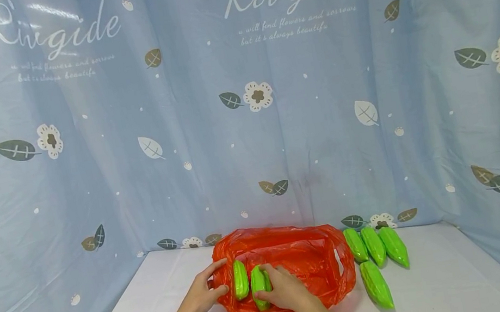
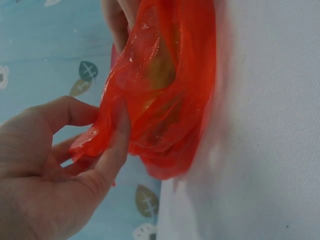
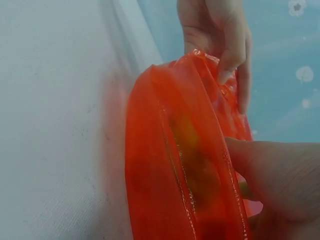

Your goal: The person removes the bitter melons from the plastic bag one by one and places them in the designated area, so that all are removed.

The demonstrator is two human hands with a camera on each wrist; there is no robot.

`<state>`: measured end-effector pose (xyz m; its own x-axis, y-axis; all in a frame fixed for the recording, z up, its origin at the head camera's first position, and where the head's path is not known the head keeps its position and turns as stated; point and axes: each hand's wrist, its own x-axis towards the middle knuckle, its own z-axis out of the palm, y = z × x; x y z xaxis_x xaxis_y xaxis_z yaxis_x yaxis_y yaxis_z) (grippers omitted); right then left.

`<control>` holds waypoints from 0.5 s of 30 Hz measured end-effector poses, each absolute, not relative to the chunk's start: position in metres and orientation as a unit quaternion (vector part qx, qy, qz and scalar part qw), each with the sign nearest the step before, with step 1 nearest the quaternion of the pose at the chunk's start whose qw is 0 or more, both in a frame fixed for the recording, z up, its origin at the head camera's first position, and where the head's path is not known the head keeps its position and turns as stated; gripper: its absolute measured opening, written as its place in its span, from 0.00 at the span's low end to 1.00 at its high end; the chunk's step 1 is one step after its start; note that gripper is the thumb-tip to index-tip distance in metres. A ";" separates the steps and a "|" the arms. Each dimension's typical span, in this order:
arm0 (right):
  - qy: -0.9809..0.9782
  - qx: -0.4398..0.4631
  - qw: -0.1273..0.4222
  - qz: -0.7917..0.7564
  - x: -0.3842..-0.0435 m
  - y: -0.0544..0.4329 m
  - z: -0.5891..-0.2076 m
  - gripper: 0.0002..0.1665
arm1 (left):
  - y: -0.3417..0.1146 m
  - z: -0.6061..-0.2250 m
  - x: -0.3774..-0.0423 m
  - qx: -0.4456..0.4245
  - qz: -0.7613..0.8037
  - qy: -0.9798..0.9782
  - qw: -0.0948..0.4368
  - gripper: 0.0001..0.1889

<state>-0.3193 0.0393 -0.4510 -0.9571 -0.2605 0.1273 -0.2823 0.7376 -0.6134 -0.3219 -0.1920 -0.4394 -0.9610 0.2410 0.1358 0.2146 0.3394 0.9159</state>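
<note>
A red plastic bag (image 1: 305, 309) stands on the table with its mouth spread wide. My left hand (image 1: 202, 295) holds the bag's left edge between thumb and fingers; in the left wrist view, thin red plastic (image 2: 90, 142) lies between them. Inside the bag on the left is a shiny green, pod-shaped thing (image 1: 240, 279). Just right of it, my right hand (image 1: 286, 288) reaches over the rim and grips another green pod-shaped thing (image 1: 258, 290). The bag's wall hides much of this grip from the right wrist view, where the right thumb (image 3: 240, 152) shows at the rim.
Several more green pod-shaped things (image 1: 376, 285) lie on the white table (image 1: 440, 284) right of the bag, three in a row behind one nearer. A blue printed curtain (image 1: 249, 150) hangs behind and along both sides.
</note>
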 end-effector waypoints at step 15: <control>-0.923 0.146 0.009 0.355 -0.322 0.036 -0.450 0.40 | -0.191 -0.441 -0.323 0.144 0.570 0.809 0.021 0.34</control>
<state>-0.3216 0.0357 -0.4501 -0.9570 -0.2640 0.1205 -0.2767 0.7053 -0.6527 -0.3231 -0.1915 -0.4408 -0.9578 0.2568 0.1292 0.2080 0.3088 0.9281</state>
